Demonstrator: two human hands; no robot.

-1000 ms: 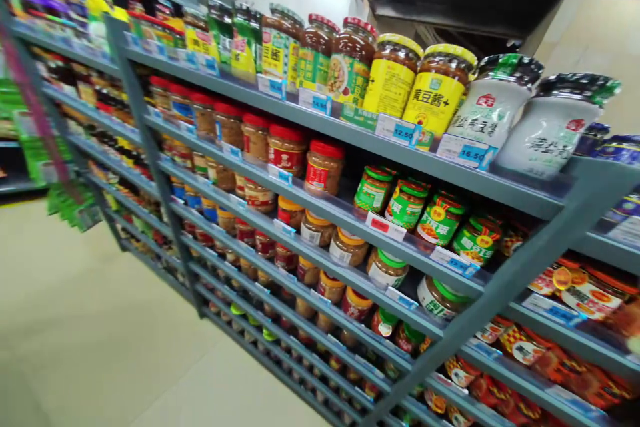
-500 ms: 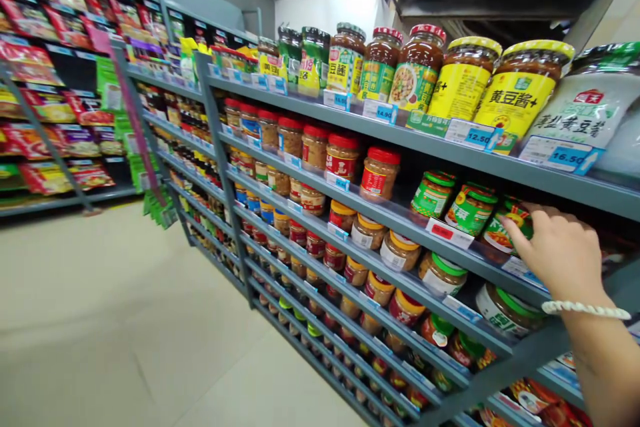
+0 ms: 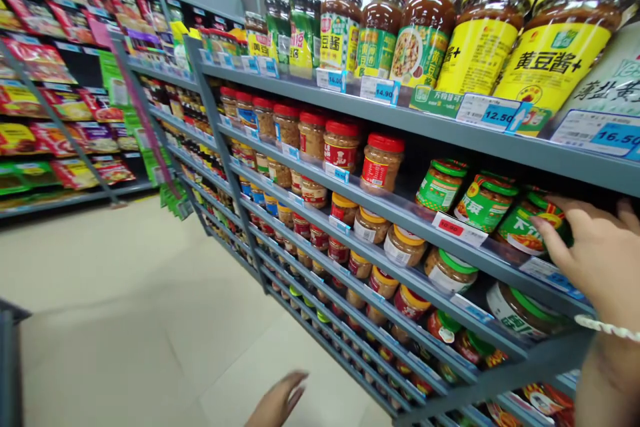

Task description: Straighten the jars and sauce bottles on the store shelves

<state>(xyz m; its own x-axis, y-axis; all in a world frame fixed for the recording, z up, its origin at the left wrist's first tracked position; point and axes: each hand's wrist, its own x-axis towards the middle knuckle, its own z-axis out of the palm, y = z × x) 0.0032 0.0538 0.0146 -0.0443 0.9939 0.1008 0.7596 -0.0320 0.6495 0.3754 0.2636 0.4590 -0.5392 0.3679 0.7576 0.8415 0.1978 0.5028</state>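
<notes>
Right hand (image 3: 603, 260) is up on the second shelf (image 3: 400, 213) from the top, fingers (image 3: 553, 240) curled around a small green-lidded jar (image 3: 530, 223) — green label, red and yellow print, brownish stuff inside. It's the third in a row of matching jars, right behind a red price tag (image 3: 457, 228). Left hand (image 3: 277, 403) hangs low over the floor, fingers loosely together, holding nothing. Half a second ago that left hand wasn't in shot, and the right only had fingertips on the jar. Top shelf holds big yellow-label sauce jars (image 3: 480, 37); lower down, red-lidded jars (image 3: 381, 161).
</notes>
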